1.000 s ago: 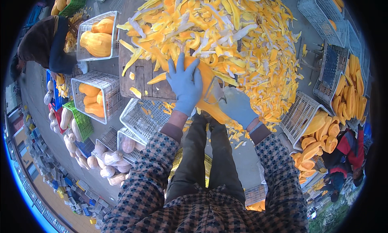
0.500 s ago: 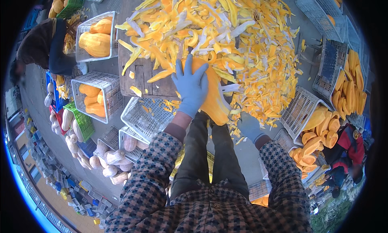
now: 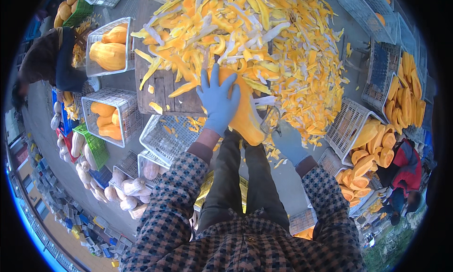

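Squash (image 3: 247,123): pinned under left hand; top mostly peeled, pale right edge seemingly left, underside cannot be told
Left hand (image 3: 218,101): spread wide, pressed on squash
Right hand (image 3: 289,144): curled round peeler (image 3: 271,119), contact unclear
Board (image 3: 163,86) edge: left of left hand
Room: gap between right hand and right-side crate (image 3: 348,126)

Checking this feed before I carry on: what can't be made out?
Head view, now:
Surface of the squash under the left hand: covered by that hand.
Handle of the peeler: hidden by the right hand.
Far end of the peel pile: cut by the top edge.
Contents of the distant crates: too small.
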Motion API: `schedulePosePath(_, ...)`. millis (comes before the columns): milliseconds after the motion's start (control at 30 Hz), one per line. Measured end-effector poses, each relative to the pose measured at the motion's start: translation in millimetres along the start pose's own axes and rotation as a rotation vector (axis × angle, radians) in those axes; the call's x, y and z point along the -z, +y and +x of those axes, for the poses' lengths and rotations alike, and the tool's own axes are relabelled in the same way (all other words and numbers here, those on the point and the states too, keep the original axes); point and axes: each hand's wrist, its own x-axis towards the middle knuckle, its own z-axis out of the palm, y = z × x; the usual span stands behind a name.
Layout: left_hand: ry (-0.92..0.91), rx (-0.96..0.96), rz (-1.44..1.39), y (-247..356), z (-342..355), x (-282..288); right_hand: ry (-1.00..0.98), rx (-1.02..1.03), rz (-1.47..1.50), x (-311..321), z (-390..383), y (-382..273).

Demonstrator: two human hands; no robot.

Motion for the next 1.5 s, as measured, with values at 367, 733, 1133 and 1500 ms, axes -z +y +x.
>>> schedulePosePath(367,0.045,0.009,0.015,1.4,-1.8,1.0,-0.300,-0.189,-0.271,16.3,-64.4,48.1)
schedulePosePath(733,0.037,-0.054,-0.009,1.5,3.2,1.1,-0.217,-0.229,-0.299,-27.5,-78.4,79.1)
schedulePosePath(1133,0.082,-0.010,-0.111,-5.8,4.3,-1.3,-0.052,-0.420,0.012,-66.6,-55.9,112.9)
schedulePosePath(1500,-0.324,0.450,-0.643,-36.0,59.5,1.4,0.323,-0.786,1.442,-92.8,3.5,-24.6)
